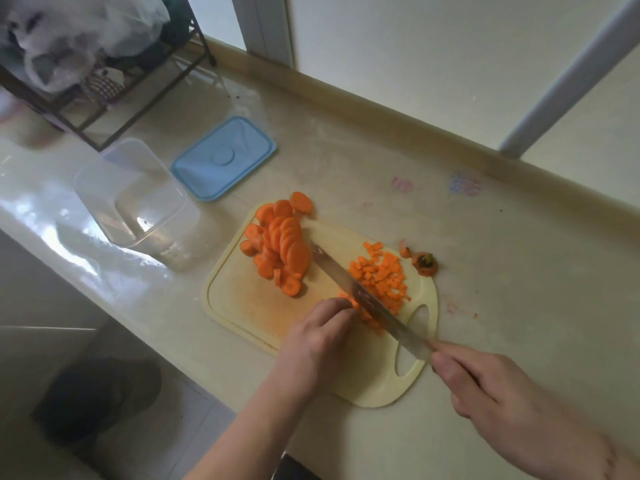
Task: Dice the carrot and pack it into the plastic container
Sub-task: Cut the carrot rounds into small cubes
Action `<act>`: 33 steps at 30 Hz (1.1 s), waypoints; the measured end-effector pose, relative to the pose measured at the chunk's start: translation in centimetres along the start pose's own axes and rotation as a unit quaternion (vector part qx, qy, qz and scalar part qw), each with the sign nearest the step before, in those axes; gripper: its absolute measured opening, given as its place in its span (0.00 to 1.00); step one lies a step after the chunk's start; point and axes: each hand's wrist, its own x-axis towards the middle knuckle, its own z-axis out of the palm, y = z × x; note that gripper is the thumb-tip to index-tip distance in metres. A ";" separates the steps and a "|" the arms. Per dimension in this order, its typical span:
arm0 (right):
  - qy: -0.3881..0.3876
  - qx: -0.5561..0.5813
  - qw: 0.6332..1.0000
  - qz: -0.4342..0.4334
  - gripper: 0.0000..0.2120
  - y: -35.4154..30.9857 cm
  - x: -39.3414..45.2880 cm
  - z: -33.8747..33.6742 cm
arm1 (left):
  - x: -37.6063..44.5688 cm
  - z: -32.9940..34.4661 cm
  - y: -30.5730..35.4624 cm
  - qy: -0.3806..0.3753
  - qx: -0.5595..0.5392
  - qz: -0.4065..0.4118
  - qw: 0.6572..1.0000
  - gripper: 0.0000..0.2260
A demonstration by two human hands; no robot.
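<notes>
On the cream cutting board (249, 306) lies a heap of round carrot slices (280, 247) at its far left, and a spread of small carrot dice (381, 275) at its far right. My right hand (485, 386) grips the handle of a long knife (360, 296), whose blade runs diagonally across the board between the two heaps. My left hand (318, 337) has curled fingers holding a few carrot pieces (349, 301) against the blade. The clear plastic container (135, 192) stands with nothing in it, left of the board.
The container's blue lid (225, 157) lies flat beyond it. A carrot top and a peel scrap (424, 263) sit on the counter by the board's right corner. A dark wire rack with plastic bags (86, 60) stands at the back left. The counter edge runs along the near left.
</notes>
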 end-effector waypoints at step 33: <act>0.153 -0.449 0.867 -0.151 0.32 2.6 -0.1 -0.3 | 6.0 -4.3 2.2 -0.221 0.122 -0.048 0.966 0.27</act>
